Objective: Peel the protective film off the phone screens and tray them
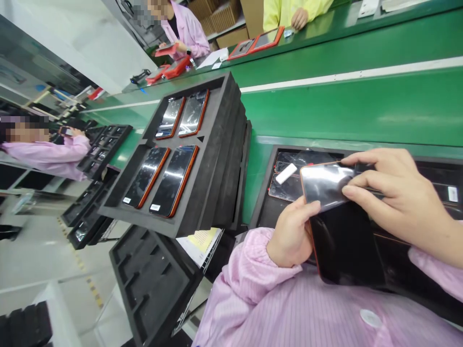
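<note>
Black-fronted and orange-rimmed, the phone (343, 246) is held over the person's lap at the near edge of the green surface (343, 106). Its long axis runs from 11 o'clock to 5 o'clock. The far end points toward the surface and the screen faces up. A glossy grey film (325, 185) covers the far end of the screen.

Surroundings:
- A black foam tray (261, 202) lies beneath the phone and extends to 12 o'clock. It holds further phones (285, 193) and a small white tab (286, 173).
- A stack of foam trays (224, 164) stands at 10 o'clock. Four phones (173, 180) lie on top in two pairs.
- An unloaded foam tray (152, 284) sits at 8 o'clock, well apart.
- A co-worker's pink sleeve (47, 154) shows at 9 o'clock, and a yellow sleeve (289, 12) at 12 o'clock beyond the surface.

Hand pose:
- The left hand (289, 236) approaches from 8 o'clock. Its fingers are clenched around the phone's left edge, and the thumb rests on the film's near corner.
- The right hand (398, 197) enters from 3 o'clock, palm down, and hides the phone's right edge. Its fingers (356, 190) grasp the film at its right edge. The thumb is hidden.
</note>
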The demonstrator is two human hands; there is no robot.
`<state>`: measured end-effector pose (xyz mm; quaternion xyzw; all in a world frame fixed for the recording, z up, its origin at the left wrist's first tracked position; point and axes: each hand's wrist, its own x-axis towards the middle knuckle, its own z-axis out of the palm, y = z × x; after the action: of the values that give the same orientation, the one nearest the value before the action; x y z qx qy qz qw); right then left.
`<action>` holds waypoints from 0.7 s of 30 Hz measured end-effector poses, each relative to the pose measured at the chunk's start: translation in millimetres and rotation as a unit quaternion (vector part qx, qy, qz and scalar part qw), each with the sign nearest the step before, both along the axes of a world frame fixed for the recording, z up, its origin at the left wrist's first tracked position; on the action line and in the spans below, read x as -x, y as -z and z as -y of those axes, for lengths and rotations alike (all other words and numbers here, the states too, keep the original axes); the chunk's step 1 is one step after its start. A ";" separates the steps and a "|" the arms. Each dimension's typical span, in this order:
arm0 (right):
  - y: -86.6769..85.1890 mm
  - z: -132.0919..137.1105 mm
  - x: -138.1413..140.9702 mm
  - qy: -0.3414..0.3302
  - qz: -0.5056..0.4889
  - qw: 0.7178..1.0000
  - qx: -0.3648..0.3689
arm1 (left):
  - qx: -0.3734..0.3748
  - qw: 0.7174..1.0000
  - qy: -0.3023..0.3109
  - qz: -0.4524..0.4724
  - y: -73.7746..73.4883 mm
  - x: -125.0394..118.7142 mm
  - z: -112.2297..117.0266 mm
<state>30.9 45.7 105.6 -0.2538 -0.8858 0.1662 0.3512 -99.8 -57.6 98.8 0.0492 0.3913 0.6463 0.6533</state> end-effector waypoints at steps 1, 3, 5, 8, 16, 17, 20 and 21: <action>3.5 2.4 2.0 0.027 -0.024 0.998 0.054 | 0.002 1.000 -0.027 -0.003 1.7 0.2 -0.6; 12.1 9.2 7.6 0.047 -0.034 0.985 0.159 | -0.009 0.995 -0.094 -0.012 5.2 0.1 -1.3; 21.8 18.2 15.5 0.014 0.039 0.979 0.201 | -0.028 0.988 -0.148 -0.025 8.4 -0.3 0.0; 35.5 32.6 26.1 -0.040 0.157 0.977 0.141 | -0.052 0.986 -0.150 -0.060 13.0 4.0 7.6; 89.9 57.2 18.0 -0.117 0.196 0.973 -0.043 | 0.042 0.877 -0.359 -0.317 31.5 56.8 44.3; 96.5 60.7 19.2 -0.116 0.199 0.971 -0.061 | 0.043 0.877 -0.350 -0.326 34.6 60.3 47.1; 102.7 69.2 27.0 -0.119 0.195 0.969 -0.093 | 0.042 0.883 -0.311 -0.350 44.8 65.2 52.0; 99.7 70.1 28.7 -0.129 0.189 0.968 -0.103 | 0.045 0.882 -0.295 -0.365 48.2 67.0 53.1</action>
<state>2.2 -24.4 5.8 -0.1265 -0.9737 0.0667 0.1775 -166.8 -110.7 50.6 0.1348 0.6270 0.7273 0.2446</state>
